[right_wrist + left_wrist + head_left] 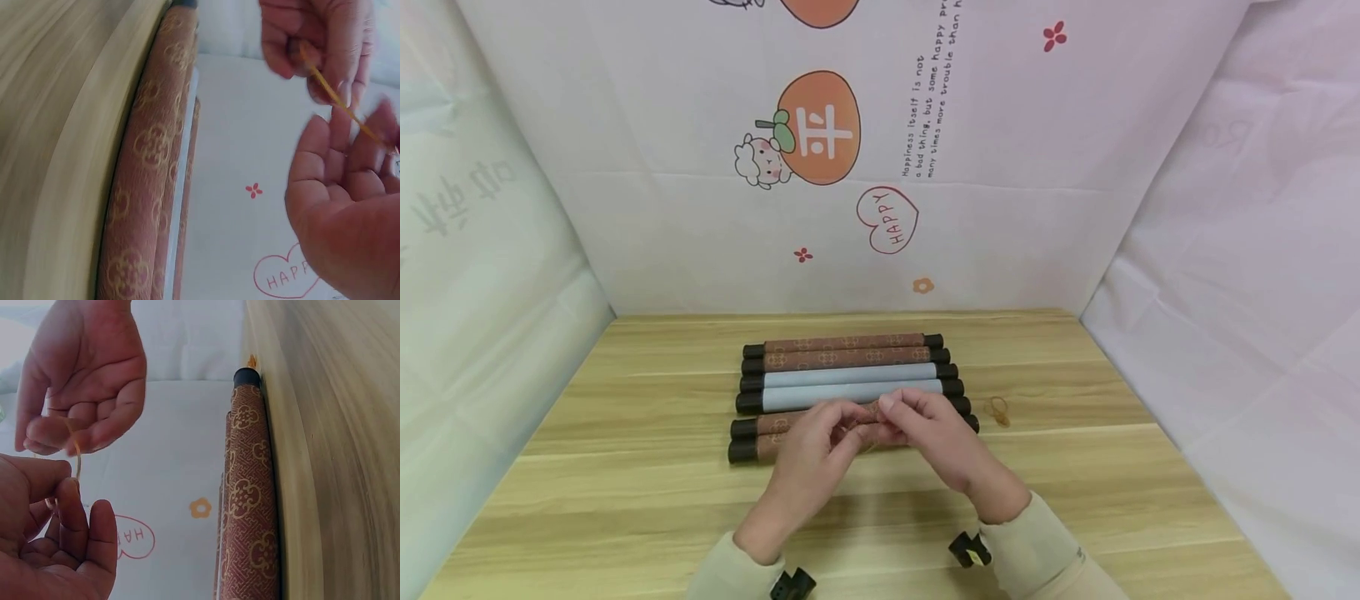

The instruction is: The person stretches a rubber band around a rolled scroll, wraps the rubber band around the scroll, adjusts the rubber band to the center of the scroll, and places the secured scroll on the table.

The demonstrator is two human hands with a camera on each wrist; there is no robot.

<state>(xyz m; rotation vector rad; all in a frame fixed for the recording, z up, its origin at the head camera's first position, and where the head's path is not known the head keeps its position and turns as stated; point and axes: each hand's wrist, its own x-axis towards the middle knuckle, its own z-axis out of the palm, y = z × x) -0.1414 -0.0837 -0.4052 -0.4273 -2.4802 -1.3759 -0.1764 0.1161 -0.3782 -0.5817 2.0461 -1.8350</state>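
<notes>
Rubber band (pixel 326 85) strung between left hand (pixel 812 454) and right hand (pixel 943 437), both basically pinching it with curled fingers. Row of brown and blue rolls (pixel 827 357) sits just past them on the tabletop (pixel 647 400).

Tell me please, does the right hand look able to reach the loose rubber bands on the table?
Probably yes: the rubber bands lie uncovered beside the rolls' dark ends, near the right hand, though its fingers hold another band.
</notes>
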